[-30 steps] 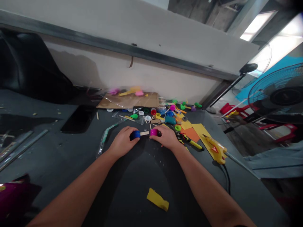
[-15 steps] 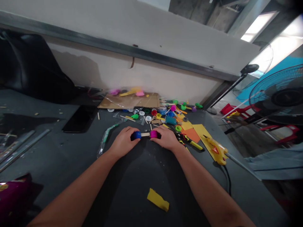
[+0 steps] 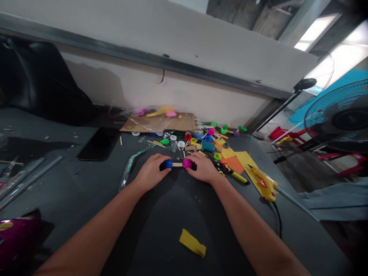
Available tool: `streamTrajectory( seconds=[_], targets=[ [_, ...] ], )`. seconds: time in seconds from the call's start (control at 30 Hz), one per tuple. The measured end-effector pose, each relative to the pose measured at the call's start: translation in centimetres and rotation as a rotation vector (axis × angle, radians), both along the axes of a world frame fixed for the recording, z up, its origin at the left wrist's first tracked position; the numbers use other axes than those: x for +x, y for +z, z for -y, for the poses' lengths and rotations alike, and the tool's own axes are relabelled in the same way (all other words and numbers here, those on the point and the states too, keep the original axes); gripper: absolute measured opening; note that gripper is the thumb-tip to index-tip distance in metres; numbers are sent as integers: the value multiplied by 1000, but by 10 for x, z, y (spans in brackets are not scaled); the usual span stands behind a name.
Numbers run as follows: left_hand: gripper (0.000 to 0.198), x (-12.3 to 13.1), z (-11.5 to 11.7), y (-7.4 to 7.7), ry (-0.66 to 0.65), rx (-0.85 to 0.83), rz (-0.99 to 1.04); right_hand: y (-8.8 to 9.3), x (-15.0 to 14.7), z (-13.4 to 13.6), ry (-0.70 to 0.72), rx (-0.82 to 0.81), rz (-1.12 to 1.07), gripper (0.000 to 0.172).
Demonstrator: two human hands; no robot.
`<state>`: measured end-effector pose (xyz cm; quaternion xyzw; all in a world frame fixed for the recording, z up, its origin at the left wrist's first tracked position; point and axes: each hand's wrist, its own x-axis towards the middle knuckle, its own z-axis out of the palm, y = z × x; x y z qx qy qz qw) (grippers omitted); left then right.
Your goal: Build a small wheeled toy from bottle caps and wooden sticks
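My left hand (image 3: 152, 170) pinches a blue bottle cap (image 3: 168, 164) between thumb and fingers. A pink bottle cap (image 3: 187, 163) is pinched the same way in my right hand (image 3: 201, 167). Between the two caps runs a short pale wooden stick (image 3: 177, 165), its ends meeting them; how it is joined to them is too small to make out. Both hands rest low over the dark grey table (image 3: 169, 207). Just right of my right hand lie black-and-yellow pliers (image 3: 238, 177), partly covered by the hand.
Bottle caps, sticks and scraps, including a white cap (image 3: 181, 144), crowd the back. A yellow glue gun (image 3: 266, 186) lies right on yellow paper (image 3: 244, 159). Left are a phone (image 3: 99, 144) and a clear tube (image 3: 126, 170). A yellow scrap (image 3: 192, 243) lies in front. A fan (image 3: 342, 115) stands right.
Both hands keep their grip on the two caps, with the stick between them. The whole view has shifted very slightly; nothing else visibly differs.
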<state>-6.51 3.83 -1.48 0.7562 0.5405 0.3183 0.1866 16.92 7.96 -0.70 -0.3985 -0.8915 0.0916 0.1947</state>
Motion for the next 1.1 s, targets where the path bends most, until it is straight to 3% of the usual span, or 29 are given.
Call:
streamTrajectory(
  seconds=[0.13, 0.4, 1.1],
  targets=[
    [30, 0, 0, 0, 3, -2, 3, 2, 0, 0, 14, 9, -18, 39],
    [30, -1, -1, -5, 16, 0, -6, 4, -1, 0, 30, 11, -57, 27],
    [29, 0, 1, -1, -10, 32, -53, 4, -1, 1, 37, 8, -48, 27]
  ],
)
